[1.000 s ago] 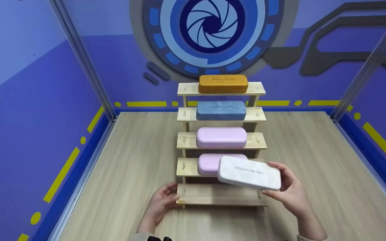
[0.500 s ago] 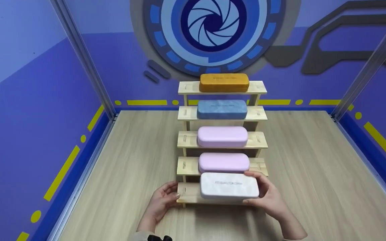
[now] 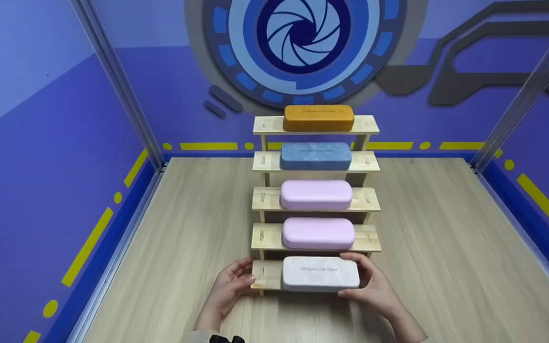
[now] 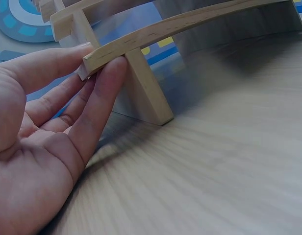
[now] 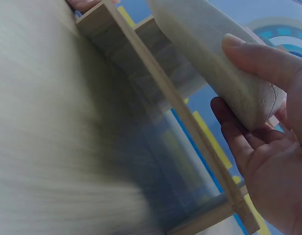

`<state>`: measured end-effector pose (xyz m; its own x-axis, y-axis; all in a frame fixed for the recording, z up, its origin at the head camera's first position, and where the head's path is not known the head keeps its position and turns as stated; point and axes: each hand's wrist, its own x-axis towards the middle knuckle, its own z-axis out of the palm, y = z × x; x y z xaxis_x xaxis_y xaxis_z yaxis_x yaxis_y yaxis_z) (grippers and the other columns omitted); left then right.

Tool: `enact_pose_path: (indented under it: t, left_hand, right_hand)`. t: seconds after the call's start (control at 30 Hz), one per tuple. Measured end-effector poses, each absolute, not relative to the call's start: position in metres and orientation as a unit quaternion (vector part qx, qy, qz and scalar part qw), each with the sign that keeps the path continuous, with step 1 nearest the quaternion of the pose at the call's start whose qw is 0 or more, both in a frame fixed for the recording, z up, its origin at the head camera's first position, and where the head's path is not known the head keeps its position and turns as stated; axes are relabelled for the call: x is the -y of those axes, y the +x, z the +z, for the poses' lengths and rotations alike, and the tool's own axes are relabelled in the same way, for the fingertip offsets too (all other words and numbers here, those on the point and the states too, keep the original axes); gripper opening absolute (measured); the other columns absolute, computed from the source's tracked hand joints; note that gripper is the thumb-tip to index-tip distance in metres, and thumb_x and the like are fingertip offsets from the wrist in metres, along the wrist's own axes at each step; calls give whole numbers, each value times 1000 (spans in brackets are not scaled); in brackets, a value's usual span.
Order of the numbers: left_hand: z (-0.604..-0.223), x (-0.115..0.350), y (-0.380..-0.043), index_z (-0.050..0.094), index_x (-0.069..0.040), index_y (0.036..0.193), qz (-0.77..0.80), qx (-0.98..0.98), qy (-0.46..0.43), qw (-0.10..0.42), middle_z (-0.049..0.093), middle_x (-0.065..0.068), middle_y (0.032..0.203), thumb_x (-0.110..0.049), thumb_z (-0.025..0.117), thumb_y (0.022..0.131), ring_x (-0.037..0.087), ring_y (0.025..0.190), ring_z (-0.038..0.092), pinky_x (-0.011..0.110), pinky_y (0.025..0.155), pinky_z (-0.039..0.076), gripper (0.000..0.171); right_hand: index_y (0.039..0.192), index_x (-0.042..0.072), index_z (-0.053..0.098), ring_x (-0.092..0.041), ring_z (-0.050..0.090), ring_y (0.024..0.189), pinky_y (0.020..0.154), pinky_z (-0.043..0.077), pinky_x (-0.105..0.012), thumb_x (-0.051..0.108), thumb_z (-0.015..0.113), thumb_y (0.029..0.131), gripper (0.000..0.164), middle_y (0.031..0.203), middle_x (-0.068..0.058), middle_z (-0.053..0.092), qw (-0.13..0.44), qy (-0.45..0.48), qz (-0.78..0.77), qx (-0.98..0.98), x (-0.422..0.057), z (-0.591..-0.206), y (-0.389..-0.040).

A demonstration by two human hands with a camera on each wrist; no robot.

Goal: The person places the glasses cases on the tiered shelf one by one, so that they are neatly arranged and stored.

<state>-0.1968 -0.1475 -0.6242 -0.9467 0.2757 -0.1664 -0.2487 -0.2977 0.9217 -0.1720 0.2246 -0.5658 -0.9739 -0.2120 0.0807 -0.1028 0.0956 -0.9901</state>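
Observation:
A white glasses case (image 3: 320,281) with printed lettering lies along the lowest step of a wooden tiered display stand (image 3: 267,274). My right hand (image 3: 377,291) grips the right end of this case, thumb at the front and fingers behind. In the right wrist view the case (image 5: 205,54) slants over the step's edge, the thumb along its side. My left hand (image 3: 228,288) pinches the left end of the same step. Seen from the left wrist, the thumb lies on top of the board (image 4: 156,32) and fingers reach beneath it, beside the leg.
Higher steps carry two plain lilac cases (image 3: 318,233), a blue case (image 3: 316,156) and, on top, an orange-brown case (image 3: 319,118). The stand rests on a wood-grain table (image 3: 198,214). Purple printed panels (image 3: 31,157) with metal corner posts rise on the left, right and back.
My right hand has brought the white case left and down, from in front of the lower lilac case onto the lowest step, and levelled it. The left hand stays on the stand.

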Motion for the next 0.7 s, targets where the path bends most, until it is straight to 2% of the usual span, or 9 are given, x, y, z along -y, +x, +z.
enact_pose_path:
  t: [0.2, 0.4, 0.53, 0.7]
  left_hand:
    - [-625, 148, -198, 39, 12, 147, 803, -574, 7, 162, 63, 4, 123, 2, 68, 92, 12, 108, 65, 26, 90, 61, 63]
    - [-627, 149, -197, 38, 13, 148, 799, -579, 20, 161, 63, 5, 124, 0, 68, 92, 13, 107, 65, 26, 85, 61, 64]
    - [-626, 149, -197, 38, 12, 148, 797, -583, 18, 160, 63, 4, 124, 0, 69, 92, 13, 107, 64, 26, 85, 61, 65]
    - [-624, 148, -198, 38, 11, 148, 797, -582, 4, 163, 64, 4, 124, 0, 69, 92, 13, 107, 65, 27, 85, 61, 65]
  right_hand:
    - [137, -2, 56, -6, 58, 113, 93, 50, -14, -9, 90, 64, 80, 144, -21, 51, 43, -74, -643, -761, -224, -569, -174]
    - [137, -2, 55, -5, 57, 117, 97, 47, -12, -6, 91, 65, 80, 145, -22, 50, 50, -79, -632, -769, -223, -569, -175]
    - [137, 0, 56, -4, 56, 115, 96, 46, -11, -1, 92, 66, 80, 144, -20, 53, 44, -93, -600, -793, -225, -569, -175]
    - [136, 8, 58, -5, 53, 120, 100, 38, -9, 5, 94, 66, 79, 143, -13, 58, 33, -98, -549, -830, -226, -570, -176]
